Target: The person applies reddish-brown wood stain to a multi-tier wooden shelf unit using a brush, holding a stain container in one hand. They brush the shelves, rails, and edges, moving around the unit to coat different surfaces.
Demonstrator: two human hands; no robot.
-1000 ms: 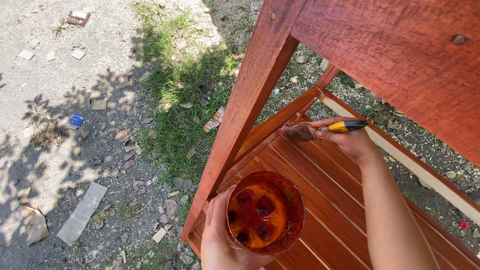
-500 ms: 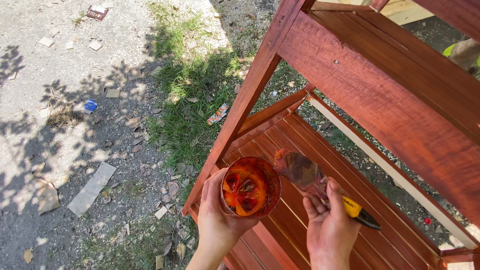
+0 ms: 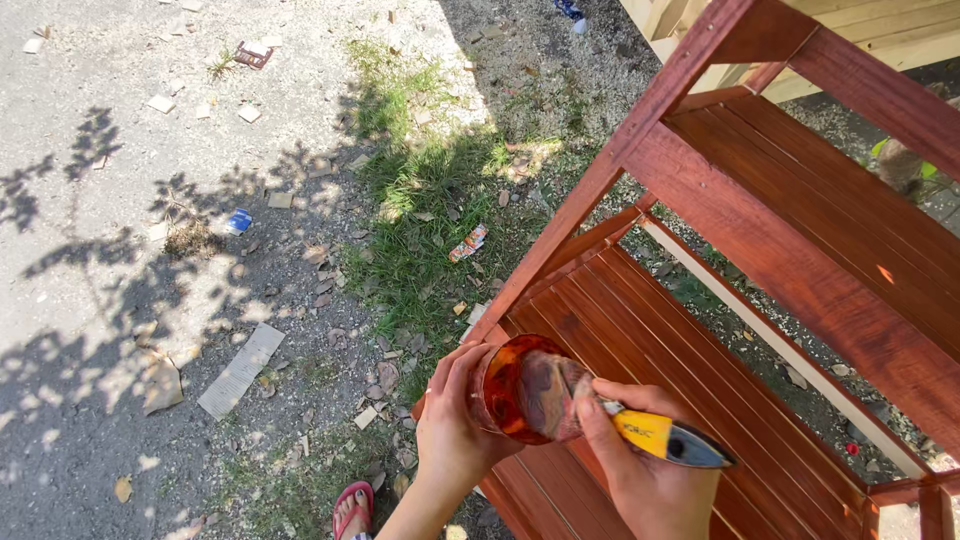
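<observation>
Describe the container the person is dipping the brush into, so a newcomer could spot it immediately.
Start at the big red-brown slatted wooden frame on the right. At its lower left corner, the left hand holds a small clear cup tilted sideways, with the brush in the right hand poking into it. It is the only see-through thing, glowing orange-red with stain.

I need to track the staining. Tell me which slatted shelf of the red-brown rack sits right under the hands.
The lower shelf: the left hand holds the cup and the right hand dips the brush directly over it. The upper shelf lies farther away, up right.
</observation>
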